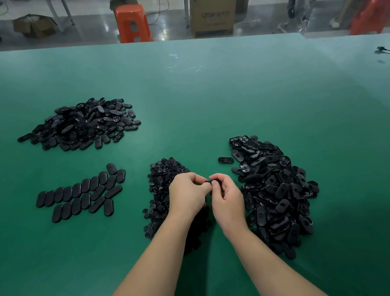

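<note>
Our left hand (188, 193) and right hand (227, 200) meet above the desk (206, 99). Their fingers are curled, and both pinch one black shell (214, 182) between their tips. Most of the shell is hidden. What shows suggests its long axis runs 9 to 3 o'clock, from one hand to the other, though we cannot be sure. The button pile (164, 173) lies under the left hand toward 11 o'clock. The shell pile (275, 186) is just beside the right hand at 3 o'clock. The rows (83, 196) of laid-out pieces sit at 9 o'clock, well apart, each piece pointing about 1 to 7 o'clock. We judge the left hand the nearer one for setting the shell down there, after a turn to match.
</note>
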Tool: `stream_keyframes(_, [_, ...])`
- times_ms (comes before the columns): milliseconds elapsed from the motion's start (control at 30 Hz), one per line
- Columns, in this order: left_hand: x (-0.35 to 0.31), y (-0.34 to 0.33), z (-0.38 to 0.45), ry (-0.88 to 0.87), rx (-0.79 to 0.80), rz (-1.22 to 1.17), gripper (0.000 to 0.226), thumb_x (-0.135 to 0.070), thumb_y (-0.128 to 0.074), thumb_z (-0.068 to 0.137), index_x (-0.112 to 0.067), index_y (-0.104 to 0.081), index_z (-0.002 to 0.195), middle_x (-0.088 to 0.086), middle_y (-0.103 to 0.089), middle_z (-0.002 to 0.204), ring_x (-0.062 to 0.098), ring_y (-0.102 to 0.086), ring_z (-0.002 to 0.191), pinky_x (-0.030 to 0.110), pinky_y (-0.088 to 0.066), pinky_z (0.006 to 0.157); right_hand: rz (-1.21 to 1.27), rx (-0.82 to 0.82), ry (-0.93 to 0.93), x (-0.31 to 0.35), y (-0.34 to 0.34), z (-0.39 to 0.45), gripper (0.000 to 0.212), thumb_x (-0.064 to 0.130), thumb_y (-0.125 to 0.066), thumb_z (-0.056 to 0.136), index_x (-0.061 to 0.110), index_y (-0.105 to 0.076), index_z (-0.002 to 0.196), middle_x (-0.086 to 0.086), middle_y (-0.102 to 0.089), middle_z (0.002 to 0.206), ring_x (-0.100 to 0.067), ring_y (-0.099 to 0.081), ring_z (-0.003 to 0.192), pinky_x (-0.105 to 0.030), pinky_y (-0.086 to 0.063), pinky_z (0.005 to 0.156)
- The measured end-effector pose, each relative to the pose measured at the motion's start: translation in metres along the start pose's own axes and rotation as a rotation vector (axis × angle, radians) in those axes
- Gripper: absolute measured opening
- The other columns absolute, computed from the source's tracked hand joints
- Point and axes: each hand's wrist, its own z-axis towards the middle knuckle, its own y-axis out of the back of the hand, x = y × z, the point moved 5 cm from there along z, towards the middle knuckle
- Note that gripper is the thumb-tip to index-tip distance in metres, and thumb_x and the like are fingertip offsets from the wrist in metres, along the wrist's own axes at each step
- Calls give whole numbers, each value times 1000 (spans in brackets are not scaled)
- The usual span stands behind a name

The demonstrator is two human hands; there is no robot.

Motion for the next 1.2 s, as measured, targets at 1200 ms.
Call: stream_keyframes(1200, [108,154,-6,68,-570,659,27,-34,-72,86,-17,-74,107,11,-55,124,38,-37,121,50,-33,101,4,18,21,6,-1,-4,11,27,-51,103,25,-61,99,-1,-65,76,-4,-52,59,-34,-47,61])
